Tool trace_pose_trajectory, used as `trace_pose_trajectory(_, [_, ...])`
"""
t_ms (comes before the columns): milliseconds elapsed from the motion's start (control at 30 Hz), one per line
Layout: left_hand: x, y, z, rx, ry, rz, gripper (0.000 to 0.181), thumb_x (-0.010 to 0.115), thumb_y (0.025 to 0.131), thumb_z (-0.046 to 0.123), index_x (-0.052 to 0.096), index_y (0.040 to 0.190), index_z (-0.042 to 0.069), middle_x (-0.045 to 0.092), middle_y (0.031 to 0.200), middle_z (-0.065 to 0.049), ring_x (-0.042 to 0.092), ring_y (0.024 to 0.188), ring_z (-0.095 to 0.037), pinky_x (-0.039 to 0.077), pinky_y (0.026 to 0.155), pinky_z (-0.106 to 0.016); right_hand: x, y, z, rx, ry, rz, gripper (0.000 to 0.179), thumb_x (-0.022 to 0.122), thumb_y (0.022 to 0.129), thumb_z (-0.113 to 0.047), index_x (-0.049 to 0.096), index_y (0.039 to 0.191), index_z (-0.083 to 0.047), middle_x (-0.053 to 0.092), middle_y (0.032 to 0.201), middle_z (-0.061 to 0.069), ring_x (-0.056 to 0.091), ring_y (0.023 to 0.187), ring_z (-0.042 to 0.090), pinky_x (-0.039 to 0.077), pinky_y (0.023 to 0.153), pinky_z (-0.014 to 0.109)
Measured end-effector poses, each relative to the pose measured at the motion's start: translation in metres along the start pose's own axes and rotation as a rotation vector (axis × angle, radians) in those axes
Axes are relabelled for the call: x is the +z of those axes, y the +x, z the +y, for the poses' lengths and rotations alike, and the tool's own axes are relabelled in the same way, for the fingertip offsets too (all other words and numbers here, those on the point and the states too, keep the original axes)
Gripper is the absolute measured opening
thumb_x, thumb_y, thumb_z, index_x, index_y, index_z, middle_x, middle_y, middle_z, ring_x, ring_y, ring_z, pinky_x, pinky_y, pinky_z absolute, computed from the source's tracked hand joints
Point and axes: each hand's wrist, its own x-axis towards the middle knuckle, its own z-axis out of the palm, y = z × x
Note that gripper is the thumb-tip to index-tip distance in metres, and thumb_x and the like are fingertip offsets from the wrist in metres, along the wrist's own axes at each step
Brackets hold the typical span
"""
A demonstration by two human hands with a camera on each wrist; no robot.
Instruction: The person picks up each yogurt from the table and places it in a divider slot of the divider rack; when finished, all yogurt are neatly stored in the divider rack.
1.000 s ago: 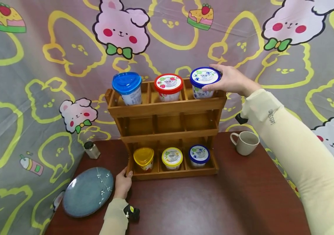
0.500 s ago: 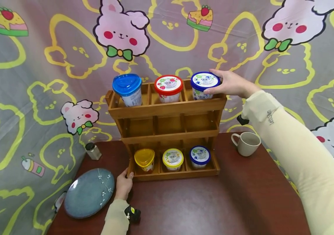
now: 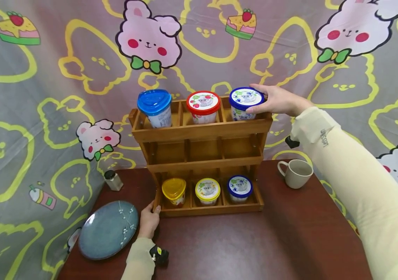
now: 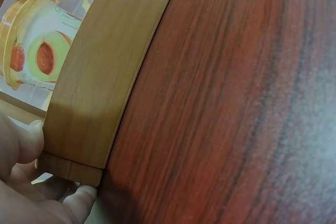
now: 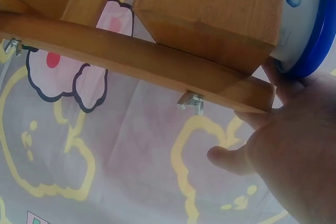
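Note:
A wooden three-tier shelf (image 3: 202, 132) stands on the table. In its top right compartment sits a blue-lidded cup with a blueberry print (image 3: 246, 97). My right hand (image 3: 281, 100) holds this cup at the lid, thumb in front and fingers behind. The right wrist view shows the cup's side (image 5: 302, 19) beside the wooden end. At the shelf's lower left corner, my left hand (image 3: 149, 221) grips the wood; the left wrist view has the thumb and a finger (image 4: 81, 203) on that corner. Red-lidded (image 3: 203, 107) and bright-blue-lidded (image 3: 155, 107) cups share the top tier.
The bottom tier holds an orange-lidded cup (image 3: 174, 190), a yellow-lidded cup (image 3: 207, 191) and a dark-blue-lidded cup (image 3: 239, 188). A blue-grey plate (image 3: 106, 231) and a shaker (image 3: 113, 181) are at left, a mug (image 3: 297, 174) at right. Patterned cloth (image 3: 216, 46) hangs behind.
The right hand has lowered the blue-lidded cup slightly into the top right compartment. My left hand keeps its grip on the shelf corner. The head view has shifted a little.

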Motion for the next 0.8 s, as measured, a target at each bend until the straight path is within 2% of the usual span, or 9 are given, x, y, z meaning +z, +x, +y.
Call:
trace_pose_trajectory(267, [0.002,-0.006,-0.003,-0.006,0.006,-0.007,0.049,0.047,0.105,0.01,0.035,0.148,-0.011,0.039,0.146,-0.034,0.038,0.134,-0.048,0.03,0.111,-0.058,0.002,-0.004,-0.001,0.02,-0.005,-0.038,0.11,0.076,0.082,-0.052,0.004,0.161,-0.025,0.025,0.16,0.015,0.027,0.141,0.031,0.025,0.114,0.054])
trace_pose_trajectory(433, [0.002,-0.008,-0.003,0.0,0.008,-0.017,0.049,0.047,0.105,0.011,0.035,0.147,-0.011,0.039,0.146,-0.034,0.038,0.134,-0.048,0.029,0.111,-0.058,0.001,-0.014,-0.001,-0.002,0.075,-0.027,0.112,0.077,0.085,-0.045,-0.008,0.158,-0.034,0.011,0.165,0.007,0.021,0.146,0.03,0.027,0.114,0.054])
trace_pose_trajectory(533, [0.001,-0.008,-0.001,0.014,0.017,-0.03,0.048,0.047,0.105,0.01,0.036,0.146,-0.013,0.04,0.145,-0.035,0.039,0.133,-0.048,0.03,0.11,-0.058,-0.002,-0.026,-0.001,-0.023,0.114,0.025,0.107,0.075,0.086,-0.044,-0.005,0.157,-0.04,0.013,0.165,0.004,0.029,0.144,0.033,0.031,0.111,0.056])
trace_pose_trajectory(600, [-0.002,-0.007,0.002,0.022,0.024,-0.04,0.048,0.048,0.104,0.009,0.037,0.145,-0.013,0.041,0.144,-0.035,0.039,0.132,-0.048,0.031,0.11,-0.058,-0.005,-0.035,-0.003,-0.028,0.095,0.078,0.101,0.072,0.088,-0.047,0.0,0.158,-0.04,0.017,0.164,0.004,0.036,0.14,0.035,0.031,0.11,0.058])
trace_pose_trajectory(700, [-0.008,-0.005,0.007,0.039,0.044,-0.06,0.048,0.049,0.103,0.007,0.037,0.144,-0.015,0.041,0.143,-0.036,0.037,0.133,-0.049,0.03,0.11,-0.058,-0.007,-0.052,-0.006,-0.035,0.024,0.172,0.093,0.067,0.09,-0.052,0.009,0.16,-0.034,0.024,0.161,0.007,0.036,0.139,0.037,0.027,0.11,0.061])
trace_pose_trajectory(800, [-0.016,-0.005,0.014,0.034,0.055,-0.075,0.051,0.05,0.103,0.009,0.034,0.145,-0.015,0.037,0.147,-0.034,0.031,0.137,-0.047,0.027,0.112,-0.057,-0.003,-0.071,-0.006,-0.058,-0.061,0.267,0.088,0.065,0.092,-0.053,0.018,0.16,-0.023,0.028,0.16,0.011,0.027,0.143,0.037,0.022,0.112,0.063])
